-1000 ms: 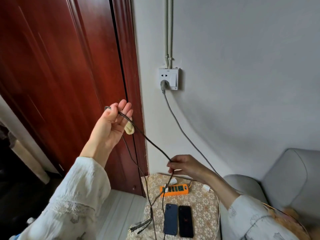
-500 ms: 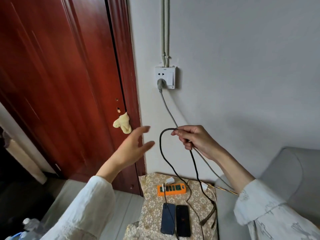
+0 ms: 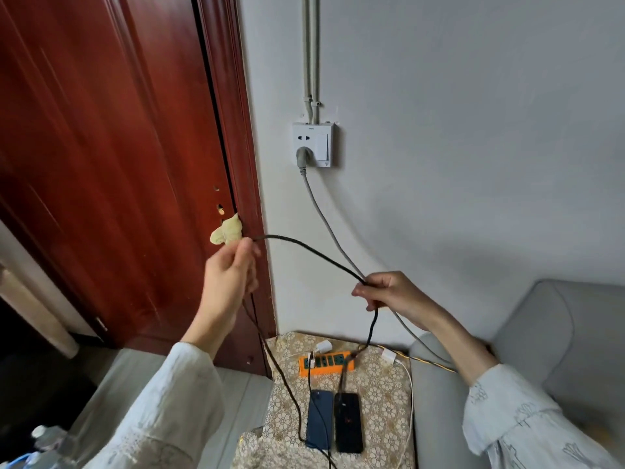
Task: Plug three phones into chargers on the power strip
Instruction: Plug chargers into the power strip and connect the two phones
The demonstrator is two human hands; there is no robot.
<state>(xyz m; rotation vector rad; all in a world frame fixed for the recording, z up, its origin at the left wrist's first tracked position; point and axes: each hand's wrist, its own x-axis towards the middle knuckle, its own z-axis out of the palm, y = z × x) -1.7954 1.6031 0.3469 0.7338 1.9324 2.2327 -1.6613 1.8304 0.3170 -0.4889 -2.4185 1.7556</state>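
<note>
A black charging cable stretches in the air between my hands. My left hand pinches it near the door frame; my right hand grips it further right, and both ends hang down to the table. Below, an orange power strip lies on a patterned cloth, with a white charger beside it. A dark blue phone and a black phone lie side by side in front of the strip. A thin black lead runs over the blue phone.
The strip's grey cord runs up to a white wall socket. A red-brown wooden door stands at the left, with a yellowish rag stuck at its edge. A grey sofa fills the right. A white cable lies on the cloth.
My left hand, which was open and empty half a second ago, has closed on the black cable. My right hand has dropped lower and the cable now spans between both hands.
</note>
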